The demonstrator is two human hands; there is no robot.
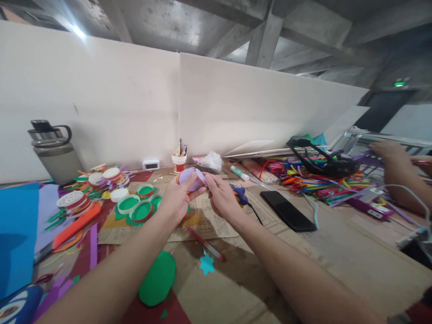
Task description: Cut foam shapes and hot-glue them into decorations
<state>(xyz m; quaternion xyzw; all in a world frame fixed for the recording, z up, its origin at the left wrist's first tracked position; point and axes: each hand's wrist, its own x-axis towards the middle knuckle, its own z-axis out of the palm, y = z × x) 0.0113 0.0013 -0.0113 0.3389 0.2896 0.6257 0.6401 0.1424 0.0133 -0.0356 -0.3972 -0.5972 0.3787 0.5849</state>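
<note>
Over the middle of the table, my left hand is closed around a small round lilac piece with an orange edge. My right hand pinches the right side of that piece, where a lilac flap stands up. My fingers hide much of it. Shallow round rings with green insides sit left of my left hand. Just right of my right hand lies a blue glue gun. A red pen and a light-blue flower cutout lie below my hands, near a green disc.
An orange utility knife, a tall bottle and stacked lids stand or lie at left. A black phone and a heap of colourful pipe cleaners are at right. Another person's arm reaches in there. White boards stand behind.
</note>
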